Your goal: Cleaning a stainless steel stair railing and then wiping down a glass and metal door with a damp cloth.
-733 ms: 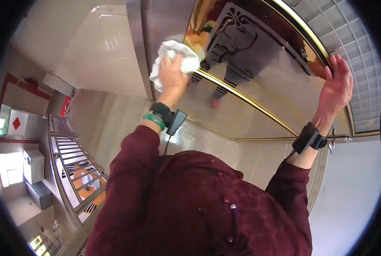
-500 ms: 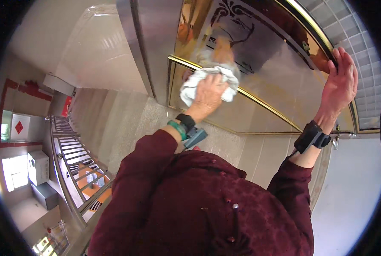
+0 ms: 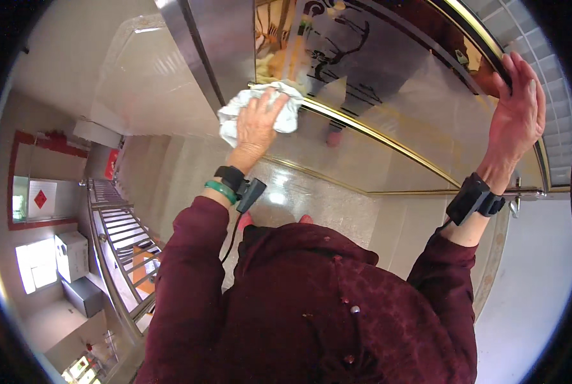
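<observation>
My left hand (image 3: pixel 257 125) presses a crumpled white cloth (image 3: pixel 287 116) against a dark, glossy glass-panelled door (image 3: pixel 388 109), at the left end of its gold trim strip. The fingers are spread over the cloth, which bunches out around them. At the door's right side, my right hand (image 3: pixel 520 105) is raised along the gold-and-black edge (image 3: pixel 481 45), with the thumb on one side of it and the fingers on the other. Dark patterns and reflections show on the panel. Each wrist wears a black strapped device, and a green bangle (image 3: pixel 220 191) circles the left one.
A grey door frame (image 3: pixel 199 54) stands left of the panel. Further left, a metal stair railing (image 3: pixel 116 256) borders a lower level. Glossy tiled floor (image 3: pixel 279 192) lies beneath me. A door handle (image 3: pixel 515 203) juts out at the right, beside a pale surface (image 3: pixel 529 269).
My left hand has slid the cloth leftward along the gold strip to the panel's left end. My right hand stays at the door's edge, while the view has shifted slightly.
</observation>
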Action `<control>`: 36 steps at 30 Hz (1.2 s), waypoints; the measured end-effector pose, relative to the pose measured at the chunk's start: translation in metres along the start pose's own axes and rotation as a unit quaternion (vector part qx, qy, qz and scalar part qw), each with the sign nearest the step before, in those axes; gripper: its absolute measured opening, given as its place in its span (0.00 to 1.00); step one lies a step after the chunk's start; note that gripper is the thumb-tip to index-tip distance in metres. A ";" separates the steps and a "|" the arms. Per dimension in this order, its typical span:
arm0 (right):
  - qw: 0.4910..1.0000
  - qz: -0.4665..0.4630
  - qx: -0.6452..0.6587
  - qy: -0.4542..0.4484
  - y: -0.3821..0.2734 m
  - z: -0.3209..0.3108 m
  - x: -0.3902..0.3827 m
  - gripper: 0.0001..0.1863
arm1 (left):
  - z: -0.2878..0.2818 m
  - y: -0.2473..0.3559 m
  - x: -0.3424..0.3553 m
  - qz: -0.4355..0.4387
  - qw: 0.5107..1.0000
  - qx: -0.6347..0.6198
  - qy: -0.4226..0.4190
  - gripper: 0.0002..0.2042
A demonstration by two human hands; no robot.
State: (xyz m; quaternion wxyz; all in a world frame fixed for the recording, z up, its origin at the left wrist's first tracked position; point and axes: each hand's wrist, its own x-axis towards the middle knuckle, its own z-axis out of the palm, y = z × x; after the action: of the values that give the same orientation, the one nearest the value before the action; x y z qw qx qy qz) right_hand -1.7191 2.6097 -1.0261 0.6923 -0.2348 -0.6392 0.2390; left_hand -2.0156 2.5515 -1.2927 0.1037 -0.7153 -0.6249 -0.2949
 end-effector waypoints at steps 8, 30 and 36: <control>1.000 -0.001 -0.023 -0.011 0.003 -0.001 0.004 0.18 | 0.014 0.030 -0.002 -0.002 0.999 -0.050 -0.005 0.28; 1.000 0.002 -0.016 -0.023 0.002 -0.007 0.003 0.16 | -0.014 -0.051 0.011 0.059 0.998 -0.004 -0.036 0.27; 0.996 0.013 0.018 -0.087 -0.015 0.016 0.001 0.17 | 0.001 0.000 0.000 -0.060 0.995 -0.073 0.005 0.27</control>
State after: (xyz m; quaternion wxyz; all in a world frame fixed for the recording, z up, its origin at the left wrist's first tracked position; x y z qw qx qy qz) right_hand -1.7350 2.5990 -1.0143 0.6347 -0.2085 -0.6897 0.2793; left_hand -2.0157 2.5523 -1.2933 0.0363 -0.6807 -0.6431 -0.3490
